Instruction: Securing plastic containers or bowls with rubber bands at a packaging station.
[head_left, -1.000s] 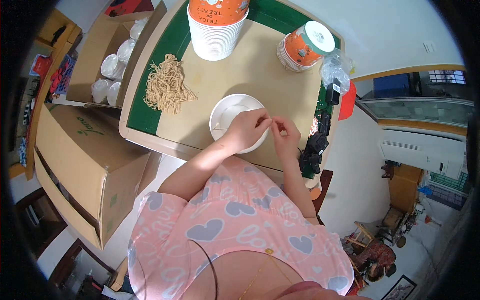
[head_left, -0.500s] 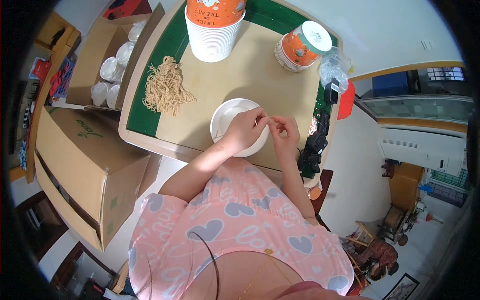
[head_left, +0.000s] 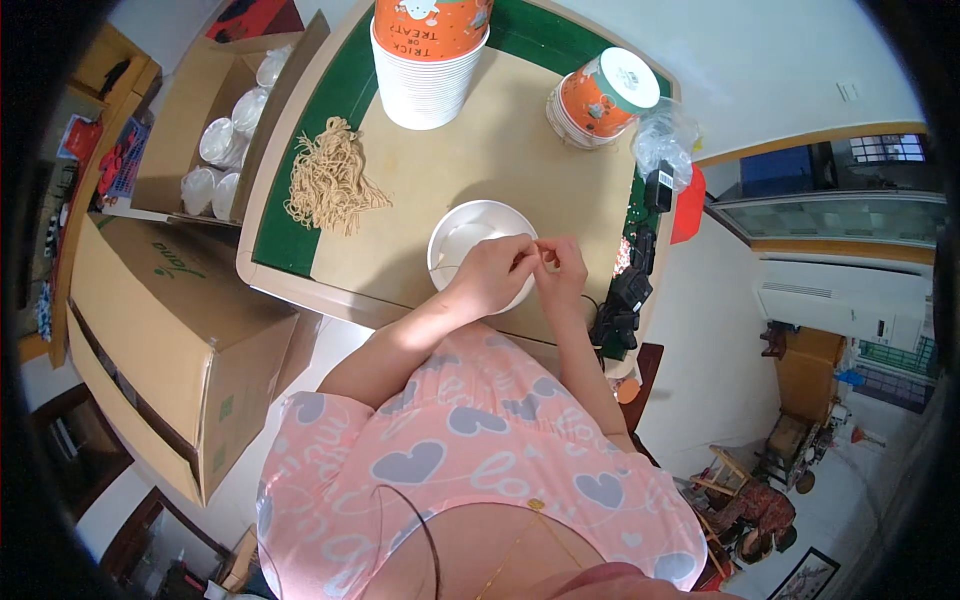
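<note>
Shows a table (head_left: 273,240) with rounded corners, a pale rim and a green top; bears a broad tan board (head_left: 395,255); carries on that board a white bowl (head_left: 465,225) near the close edge, a tall stack of nested tubs (head_left: 428,85) at the far side and a shorter upended orange stack (head_left: 592,103) toward the right; holds a tangled heap of tan cord (head_left: 332,180) lying partly on board, partly on green; keeps a clear plastic bag (head_left: 662,138) and several black devices (head_left: 628,292) along the right edge.

1. Room to pass lies between the bowl (head_left: 468,232) and the tall stack (head_left: 428,80).
2. The string heap (head_left: 334,180) blocks the left.
3. The short stack (head_left: 588,103) blocks far right; black devices (head_left: 629,290) crowd the right edge.
</note>
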